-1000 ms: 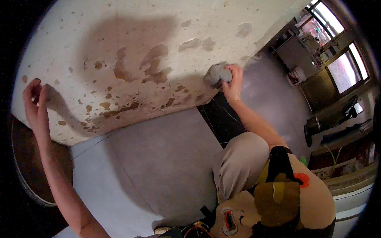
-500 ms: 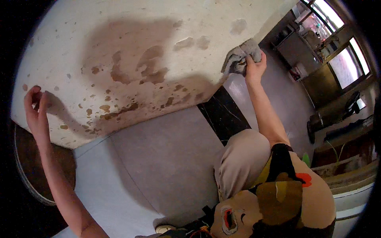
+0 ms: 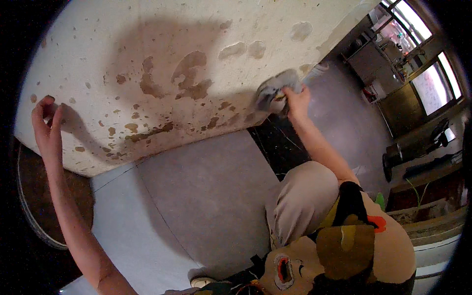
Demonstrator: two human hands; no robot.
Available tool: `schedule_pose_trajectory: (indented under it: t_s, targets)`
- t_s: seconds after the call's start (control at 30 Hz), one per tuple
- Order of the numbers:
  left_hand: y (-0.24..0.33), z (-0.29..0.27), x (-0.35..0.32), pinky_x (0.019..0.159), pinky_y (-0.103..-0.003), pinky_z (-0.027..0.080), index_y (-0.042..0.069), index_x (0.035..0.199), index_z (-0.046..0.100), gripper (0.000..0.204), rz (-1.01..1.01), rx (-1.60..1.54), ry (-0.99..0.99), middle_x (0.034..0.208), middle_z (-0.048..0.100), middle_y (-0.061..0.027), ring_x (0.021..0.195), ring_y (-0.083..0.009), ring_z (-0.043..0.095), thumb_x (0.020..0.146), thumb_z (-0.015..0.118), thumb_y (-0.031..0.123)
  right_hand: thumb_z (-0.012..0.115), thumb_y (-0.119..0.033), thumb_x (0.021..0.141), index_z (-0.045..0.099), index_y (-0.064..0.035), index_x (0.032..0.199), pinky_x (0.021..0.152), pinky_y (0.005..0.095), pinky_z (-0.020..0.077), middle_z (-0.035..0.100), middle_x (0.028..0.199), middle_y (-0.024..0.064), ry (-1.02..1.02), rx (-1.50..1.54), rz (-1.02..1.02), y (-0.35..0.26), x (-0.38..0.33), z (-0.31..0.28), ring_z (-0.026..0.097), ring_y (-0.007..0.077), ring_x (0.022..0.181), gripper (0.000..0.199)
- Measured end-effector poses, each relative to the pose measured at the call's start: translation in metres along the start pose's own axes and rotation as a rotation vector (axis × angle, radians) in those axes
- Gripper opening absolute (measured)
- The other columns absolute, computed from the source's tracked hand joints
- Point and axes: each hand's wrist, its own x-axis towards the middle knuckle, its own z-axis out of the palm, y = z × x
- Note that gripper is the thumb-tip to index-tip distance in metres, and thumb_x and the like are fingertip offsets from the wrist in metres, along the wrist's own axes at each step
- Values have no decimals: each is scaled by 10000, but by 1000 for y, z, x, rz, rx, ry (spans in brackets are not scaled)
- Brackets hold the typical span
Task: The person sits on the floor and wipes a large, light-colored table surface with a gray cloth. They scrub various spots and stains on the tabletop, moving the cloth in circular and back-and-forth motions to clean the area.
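Note:
A crumpled grey cloth (image 3: 276,89) is gripped in my right hand (image 3: 297,102). It lies against the lower right part of a pale wall (image 3: 265,34), close to the wall's corner, and its edges are slightly blurred. Brown patches (image 3: 191,76) of peeled or stained surface mark the wall to the left of the cloth. At the far left, my left hand (image 3: 46,125) is raised to the wall with fingers bent and thumb apart. Nothing shows between them.
Grey floor tiles (image 3: 206,187) meet the wall's foot, with a black marbled strip (image 3: 280,145) by the corner. A dark round-edged object (image 3: 73,201) stands below my left hand. My bent knee (image 3: 307,196) is near my right arm. A bucket (image 3: 374,92) stands farther back.
My right hand has moved the cloth left and downward along the wall, away from the corner. My left hand has stayed nearly in place.

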Motion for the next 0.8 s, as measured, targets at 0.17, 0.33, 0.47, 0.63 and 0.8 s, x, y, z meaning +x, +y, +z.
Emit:
schedule_pose_trajectory:
  t_s: [0.17, 0.33, 0.47, 0.63, 0.8]
  targets:
    - [-4, 1, -3, 821, -279, 445, 46, 1117, 547, 287, -64, -16, -16, 1058, 510, -42, 922, -131, 488, 855, 625, 134, 758, -123, 634, 533, 17, 1085, 767, 344, 471, 628, 925, 128, 145, -433, -650, -85, 22, 7, 600, 243, 854, 524]
    - [-6, 0, -3, 836, -284, 441, 37, 1140, 537, 314, -31, -16, -1, 1075, 517, -46, 931, -134, 489, 855, 628, 135, 745, -87, 595, 537, -61, 1060, 752, 398, 470, 577, 1001, 131, -55, -663, -800, -73, -12, 21, 584, 333, 882, 511]
    - [4, 2, 0, 849, -274, 428, 33, 1141, 535, 313, 34, 17, 33, 1081, 518, -48, 931, -134, 485, 856, 623, 128, 727, -60, 564, 536, -122, 1021, 719, 414, 469, 537, 973, 108, -508, -910, -845, -34, -43, 34, 553, 375, 866, 499]
    - [1, 0, -5, 847, -268, 421, 31, 1139, 538, 310, 54, -58, 9, 1060, 518, -49, 917, -132, 478, 853, 621, 117, 727, -57, 573, 549, -95, 1011, 709, 375, 470, 547, 971, 99, -249, -797, -905, -76, -24, 34, 574, 323, 844, 475]
    - [-6, 0, -6, 947, -301, 380, 48, 1155, 528, 325, -42, -57, -34, 1164, 544, -75, 1043, -179, 510, 841, 609, 63, 724, -82, 566, 565, -81, 976, 706, 358, 469, 556, 935, 104, -75, -667, -963, -104, -16, 43, 582, 312, 837, 439]
